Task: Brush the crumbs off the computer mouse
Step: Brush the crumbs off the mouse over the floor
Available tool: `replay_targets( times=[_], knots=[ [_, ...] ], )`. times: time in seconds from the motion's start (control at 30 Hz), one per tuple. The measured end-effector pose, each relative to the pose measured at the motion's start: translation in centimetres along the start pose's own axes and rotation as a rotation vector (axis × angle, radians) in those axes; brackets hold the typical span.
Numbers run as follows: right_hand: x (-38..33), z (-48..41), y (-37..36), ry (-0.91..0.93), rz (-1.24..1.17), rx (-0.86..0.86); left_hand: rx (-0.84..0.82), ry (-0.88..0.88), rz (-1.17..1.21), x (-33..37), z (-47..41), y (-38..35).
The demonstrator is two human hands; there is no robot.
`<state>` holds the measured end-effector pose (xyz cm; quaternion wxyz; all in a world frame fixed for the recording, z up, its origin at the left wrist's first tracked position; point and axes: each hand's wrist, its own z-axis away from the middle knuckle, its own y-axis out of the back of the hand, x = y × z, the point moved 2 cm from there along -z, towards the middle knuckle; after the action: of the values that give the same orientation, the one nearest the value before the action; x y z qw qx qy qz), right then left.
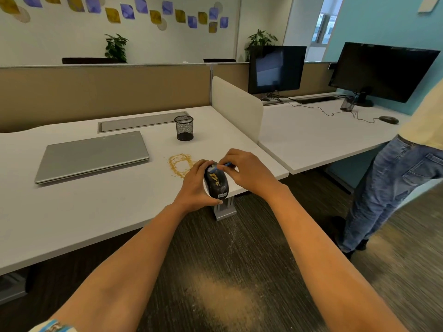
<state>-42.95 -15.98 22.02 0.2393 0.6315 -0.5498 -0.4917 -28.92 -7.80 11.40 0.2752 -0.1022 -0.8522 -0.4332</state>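
Observation:
A black computer mouse with yellow crumbs on its back is held just above the near right corner of the white desk. My left hand grips it from the left side. My right hand pinches a small blue brush whose tip touches the front end of the mouse. A ring of yellow crumbs lies on the desk just left of the mouse.
A closed grey laptop lies at the left and a black mesh pen cup stands behind the crumbs. A white divider separates a second desk with two monitors. A person in jeans stands at the right.

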Motion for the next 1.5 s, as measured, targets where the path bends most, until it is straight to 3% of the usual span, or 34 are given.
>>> replay_targets(
  times=[0.6,0.87,0.97,1.1,1.4,1.5],
  knots=[
    [-0.1,1.0,-0.2,0.021,-0.010,-0.023,-0.035,0.011,-0.017,-0.1,0.4,-0.7],
    [0.2,1.9,-0.4,-0.008,-0.017,-0.148,-0.036,0.017,-0.042,-0.2,0.4,-0.8],
    [0.6,2.5,-0.2,-0.050,-0.065,-0.160,-0.030,0.016,-0.039,-0.3,0.5,-0.7],
    [0.4,2.4,-0.1,-0.079,-0.182,-0.042,-0.043,0.024,-0.043,0.0,0.5,-0.8],
    [2.4,3.8,-1.4,-0.274,-0.212,-0.156,-0.024,0.025,-0.042,-0.1,0.6,-0.7],
    [2.7,3.9,-1.0,-0.320,-0.244,-0.105,-0.027,0.034,-0.038,0.0,0.6,-0.9]
  ],
)
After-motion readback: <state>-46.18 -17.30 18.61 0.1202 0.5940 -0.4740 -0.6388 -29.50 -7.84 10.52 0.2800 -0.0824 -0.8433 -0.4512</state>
